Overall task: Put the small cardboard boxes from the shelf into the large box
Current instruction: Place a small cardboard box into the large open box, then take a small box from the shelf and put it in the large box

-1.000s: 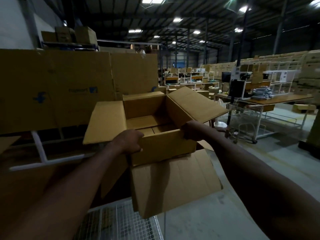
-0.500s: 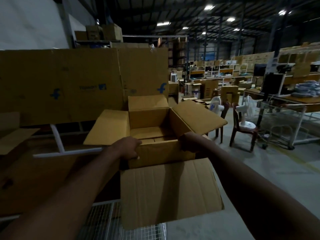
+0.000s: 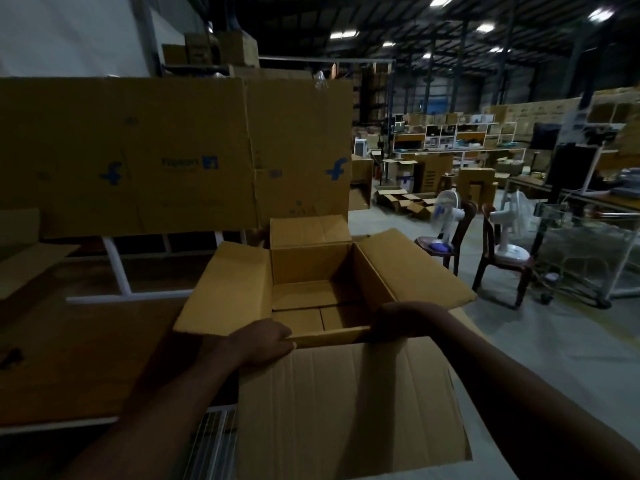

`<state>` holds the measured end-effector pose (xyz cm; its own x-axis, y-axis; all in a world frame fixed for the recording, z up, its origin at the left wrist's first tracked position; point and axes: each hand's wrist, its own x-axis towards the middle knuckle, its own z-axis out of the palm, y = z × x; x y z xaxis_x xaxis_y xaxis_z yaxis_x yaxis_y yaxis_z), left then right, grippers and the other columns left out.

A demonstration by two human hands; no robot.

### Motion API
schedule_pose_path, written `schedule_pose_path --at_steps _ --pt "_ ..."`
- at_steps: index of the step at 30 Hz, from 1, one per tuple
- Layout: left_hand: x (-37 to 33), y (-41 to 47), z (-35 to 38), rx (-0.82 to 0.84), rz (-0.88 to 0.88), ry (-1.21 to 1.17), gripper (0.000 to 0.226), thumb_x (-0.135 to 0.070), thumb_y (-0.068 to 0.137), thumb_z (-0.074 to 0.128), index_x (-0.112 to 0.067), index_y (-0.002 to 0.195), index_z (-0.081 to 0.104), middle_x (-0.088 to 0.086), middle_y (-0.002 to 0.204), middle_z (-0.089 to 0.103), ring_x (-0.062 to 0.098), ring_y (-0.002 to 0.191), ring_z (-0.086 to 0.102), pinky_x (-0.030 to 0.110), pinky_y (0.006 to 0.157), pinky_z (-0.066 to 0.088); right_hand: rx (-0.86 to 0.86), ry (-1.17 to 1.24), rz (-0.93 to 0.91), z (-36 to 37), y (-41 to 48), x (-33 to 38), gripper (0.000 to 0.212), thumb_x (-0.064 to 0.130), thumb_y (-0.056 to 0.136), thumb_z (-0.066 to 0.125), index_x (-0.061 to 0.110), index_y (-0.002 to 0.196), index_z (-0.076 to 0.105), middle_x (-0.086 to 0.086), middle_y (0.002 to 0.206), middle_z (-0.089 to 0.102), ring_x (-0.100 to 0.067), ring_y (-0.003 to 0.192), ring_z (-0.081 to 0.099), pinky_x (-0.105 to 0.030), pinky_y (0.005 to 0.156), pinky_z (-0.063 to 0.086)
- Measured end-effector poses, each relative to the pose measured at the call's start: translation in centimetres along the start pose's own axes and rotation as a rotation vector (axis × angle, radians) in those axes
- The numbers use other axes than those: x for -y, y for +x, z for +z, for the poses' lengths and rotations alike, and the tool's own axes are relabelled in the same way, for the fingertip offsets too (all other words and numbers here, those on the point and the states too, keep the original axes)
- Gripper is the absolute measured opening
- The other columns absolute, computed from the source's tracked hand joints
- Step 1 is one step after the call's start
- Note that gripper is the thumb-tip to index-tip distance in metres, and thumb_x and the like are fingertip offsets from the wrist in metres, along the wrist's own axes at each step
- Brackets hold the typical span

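Observation:
I hold an open brown cardboard box (image 3: 311,268) in front of me, all its flaps folded outward. My left hand (image 3: 258,342) grips its near rim at the left corner. My right hand (image 3: 398,320) grips the same rim at the right corner. The near flap (image 3: 349,407) hangs down toward me. The inside of the box is empty down to its bottom flaps. A white-framed shelf (image 3: 117,271) stands at the left, screened by large flattened cardboard sheets (image 3: 138,157) with blue logos.
A wire-mesh surface (image 3: 211,441) lies below my left arm. Two dark chairs (image 3: 498,251) carrying white fans stand on the concrete floor at the right, beside a wire trolley (image 3: 585,251). Tables, racks and stacked cartons fill the far hall.
The view has swung left and tilted down. The box sits lower in front of me and shows more of its inside. Both hands keep the same grip.

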<state>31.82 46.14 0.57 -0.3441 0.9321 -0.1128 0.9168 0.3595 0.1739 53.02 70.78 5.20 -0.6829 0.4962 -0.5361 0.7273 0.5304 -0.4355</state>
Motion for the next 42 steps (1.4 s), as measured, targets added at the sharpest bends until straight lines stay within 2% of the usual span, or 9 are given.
schedule_pose_path --at_steps 6,10,14,18,25,30,32,36,42 --pt "0.5 -0.7 1.9 -0.028 -0.019 -0.048 0.049 -0.062 0.102 0.033 -0.028 0.087 0.067 -0.004 0.092 0.069 0.012 0.081 0.062 0.038 0.080 0.052 -0.027 -0.135 -0.094 2.1 -0.2 0.4 0.011 0.027 0.102 0.057 0.019 0.109 0.058 -0.002 0.112 0.056 -0.020 0.104 0.058 -0.034 0.091 0.050" --pt "-0.5 -1.0 2.3 -0.082 -0.024 -0.080 0.069 -0.070 0.100 0.028 -0.022 0.084 0.075 -0.001 0.083 0.072 0.013 0.073 0.065 0.039 0.076 0.055 -0.147 -0.051 -0.124 4.0 1.4 -1.7 0.030 0.038 0.103 0.050 0.015 0.118 0.063 -0.004 0.117 0.063 -0.020 0.108 0.062 -0.041 0.100 0.051" --pt "-1.1 -1.5 2.6 -0.208 -0.073 -0.058 0.072 -0.067 0.102 0.029 -0.014 0.066 0.063 0.007 0.065 0.062 0.020 0.060 0.060 0.041 0.065 0.050 -0.315 -0.112 -0.117 6.1 0.9 -1.5 0.034 0.049 0.102 0.049 0.022 0.088 0.064 0.000 0.090 0.067 -0.013 0.082 0.065 -0.032 0.082 0.055" --pt "-2.7 -2.9 3.7 -0.385 -0.070 0.049 0.062 -0.057 0.106 0.027 -0.020 0.069 0.059 0.005 0.071 0.065 0.021 0.065 0.059 0.039 0.067 0.048 -0.509 -0.038 -0.213 7.9 -0.5 -2.1 0.048 0.059 0.100 0.044 0.022 0.078 0.065 0.001 0.076 0.068 -0.014 0.070 0.066 -0.031 0.073 0.054" --pt "-2.8 -5.3 2.2 -0.505 0.061 0.206 0.035 -0.043 0.103 0.046 -0.015 0.108 0.068 0.007 0.102 0.072 0.029 0.094 0.064 0.042 0.093 0.047 -0.661 -0.192 -0.362 9.6 -2.5 0.7 0.030 0.040 0.104 0.045 0.020 0.109 0.067 -0.002 0.099 0.067 -0.013 0.082 0.059 -0.028 0.074 0.046" --pt "0.9 -8.1 -1.4 -0.585 0.075 0.318 0.044 -0.046 0.097 0.048 -0.016 0.123 0.068 0.006 0.106 0.073 0.028 0.097 0.067 0.043 0.093 0.047 -0.877 -0.214 -0.462 11.0 -2.9 6.5 0.037 0.053 0.101 0.045 0.022 0.095 0.063 0.007 0.083 0.057 -0.011 0.073 0.055 -0.025 0.058 0.040" --pt "3.4 -9.5 -2.9 -0.622 0.048 0.293 0.045 -0.046 0.098 0.054 -0.018 0.132 0.063 0.005 0.113 0.070 0.026 0.104 0.064 0.042 0.097 0.045 -0.942 -0.208 -0.510 11.3 -3.2 9.4 0.034 0.052 0.100 0.049 0.022 0.098 0.064 0.008 0.084 0.057 -0.008 0.070 0.052 -0.022 0.056 0.035" --pt "10.5 -13.8 -6.2 -0.699 0.006 0.267 0.056 -0.052 0.096 0.055 -0.019 0.142 0.056 0.004 0.125 0.064 0.026 0.115 0.059 0.041 0.100 0.044 -1.008 -0.237 -0.570 12.4 -3.7 16.7 0.036 0.056 0.097 0.051 0.024 0.110 0.063 0.004 0.102 0.068 -0.011 0.082 0.061 -0.026 0.065 0.047" --pt "22.9 -23.8 -9.4 -0.708 -0.137 0.216 0.067 -0.059 0.094 0.055 -0.026 0.151 0.046 0.003 0.149 0.051 0.027 0.139 0.045 0.050 0.114 0.040 -0.986 -0.286 -0.700 16.9 -4.2 30.8 0.057 0.060 0.095 0.053 0.013 0.128 0.057 -0.009 0.117 0.066 -0.024 0.097 0.063 -0.034 0.071 0.051"
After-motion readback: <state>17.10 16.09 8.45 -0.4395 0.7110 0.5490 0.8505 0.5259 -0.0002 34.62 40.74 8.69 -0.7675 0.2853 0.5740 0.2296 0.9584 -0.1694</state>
